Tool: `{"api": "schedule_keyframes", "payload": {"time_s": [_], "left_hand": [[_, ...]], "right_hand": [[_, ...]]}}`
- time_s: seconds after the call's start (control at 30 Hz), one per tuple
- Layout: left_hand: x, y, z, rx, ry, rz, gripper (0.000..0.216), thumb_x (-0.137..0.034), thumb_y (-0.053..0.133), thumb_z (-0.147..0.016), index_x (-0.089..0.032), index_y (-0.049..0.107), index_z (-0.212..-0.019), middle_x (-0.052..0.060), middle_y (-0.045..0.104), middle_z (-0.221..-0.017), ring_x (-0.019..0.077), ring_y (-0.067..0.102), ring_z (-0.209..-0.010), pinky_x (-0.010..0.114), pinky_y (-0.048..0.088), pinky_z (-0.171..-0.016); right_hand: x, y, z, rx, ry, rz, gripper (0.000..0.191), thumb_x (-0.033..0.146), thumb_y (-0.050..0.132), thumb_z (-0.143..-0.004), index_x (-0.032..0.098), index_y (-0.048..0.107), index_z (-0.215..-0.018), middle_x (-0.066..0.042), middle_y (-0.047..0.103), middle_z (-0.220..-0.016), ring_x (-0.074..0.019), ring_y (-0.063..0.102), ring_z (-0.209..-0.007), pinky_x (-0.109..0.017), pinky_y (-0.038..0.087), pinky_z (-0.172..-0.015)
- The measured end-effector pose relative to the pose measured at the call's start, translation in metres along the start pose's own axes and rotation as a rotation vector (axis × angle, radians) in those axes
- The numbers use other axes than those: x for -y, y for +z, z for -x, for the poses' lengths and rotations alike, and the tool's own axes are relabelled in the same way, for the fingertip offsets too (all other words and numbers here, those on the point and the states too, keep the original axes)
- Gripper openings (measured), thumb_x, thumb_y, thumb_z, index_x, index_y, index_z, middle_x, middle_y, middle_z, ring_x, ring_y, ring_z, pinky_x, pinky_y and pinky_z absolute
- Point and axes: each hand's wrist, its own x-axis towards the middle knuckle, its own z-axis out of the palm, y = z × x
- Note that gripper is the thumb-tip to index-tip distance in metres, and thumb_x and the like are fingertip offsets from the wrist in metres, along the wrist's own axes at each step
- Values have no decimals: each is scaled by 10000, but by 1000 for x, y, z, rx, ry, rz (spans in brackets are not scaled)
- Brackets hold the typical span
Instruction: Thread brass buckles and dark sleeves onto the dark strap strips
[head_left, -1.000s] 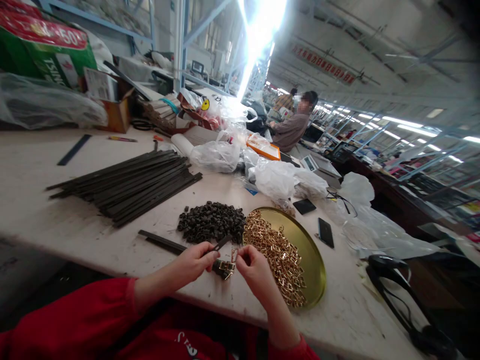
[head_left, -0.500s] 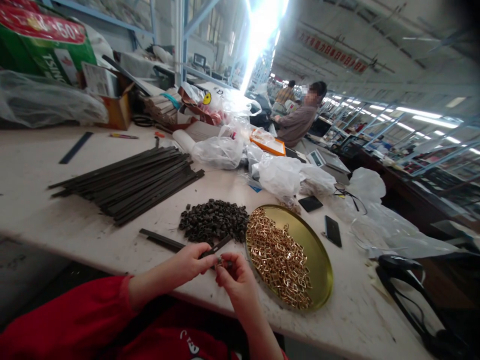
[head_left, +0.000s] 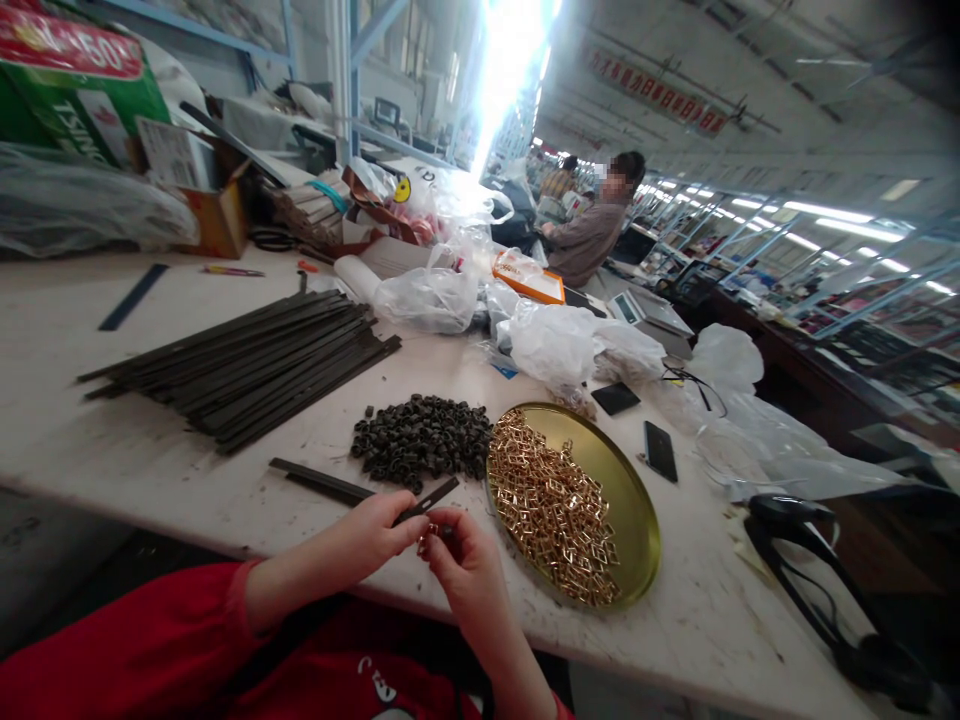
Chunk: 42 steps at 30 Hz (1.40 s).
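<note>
My left hand (head_left: 364, 540) is closed around a dark strap (head_left: 442, 493), whose slotted end sticks out past the fingers. Close against it, my right hand (head_left: 469, 565) pinches a small gold buckle (head_left: 427, 541), partly covered by the fingertips. Whether buckle and strap touch is hard to see. Just beyond the hands lies a heap of small dark loops (head_left: 420, 440). To the right, a round gold tray (head_left: 637, 500) holds many gold buckles (head_left: 551, 510). Another dark strip (head_left: 319, 480) rests on the table behind my left hand.
A bundle of long dark strips (head_left: 247, 360) lies at the left. Clear plastic bags (head_left: 559, 345) spread along the back. A phone (head_left: 660, 451) and a black flat object (head_left: 616, 399) lie beyond the tray. A co-worker (head_left: 600, 225) sits farther back.
The view has shifted slightly, so the table contents sit a little farther left. Both hands stay together; the buckle in my right fingertips shows at a slightly different angle.
</note>
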Motion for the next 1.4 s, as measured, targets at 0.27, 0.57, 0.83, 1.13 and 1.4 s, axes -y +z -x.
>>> {"api": "schedule_keyframes", "payload": {"time_s": [0.27, 0.57, 0.83, 1.13, 1.4], "left_hand": [[-7, -7, 20, 71, 20, 16, 339, -424, 290, -865, -183, 492, -739, -12, 502, -649, 153, 475, -609, 247, 359, -580], [-6, -1, 30, 75, 96, -85, 311, -343, 320, -883, -177, 565, -789, 33, 606, -786, 180, 536, -731, 255, 371, -658], [-13, -2, 34, 73, -4, 143, 132, -287, 431, -776, -175, 500, -790, 5, 560, -762, 170, 519, -732, 257, 402, -665], [-8, 0, 30, 84, -81, 304, 185, -361, 469, -734, -179, 501, -741, -44, 515, -631, 124, 440, -568, 225, 342, -538], [-4, 3, 33, 84, -171, 416, 298, -482, 468, -718, -184, 468, -727, -73, 468, -523, 97, 351, -456, 206, 251, -441]], "right_hand": [[5, -2, 1, -185, 169, -513, 222, 330, 718, -665, 188, 614, -800, 26, 617, -660, -68, 487, -498, -183, 400, -470], [2, 17, 12, -147, 373, -872, 329, 286, 778, -615, 190, 601, -875, 47, 596, -684, -30, 506, -496, -134, 435, -467], [-4, 31, 19, -140, 220, -689, 178, 316, 640, -771, 159, 557, -786, 40, 552, -662, -46, 461, -536, -157, 377, -505], [-16, 29, 19, -336, -87, -17, 73, 255, 575, -796, 197, 531, -792, 9, 545, -726, -130, 502, -660, -250, 406, -608], [6, 10, 30, -10, -271, 97, 243, 278, 389, -901, 249, 589, -1037, -13, 572, -787, -141, 522, -740, -269, 415, -689]]}}
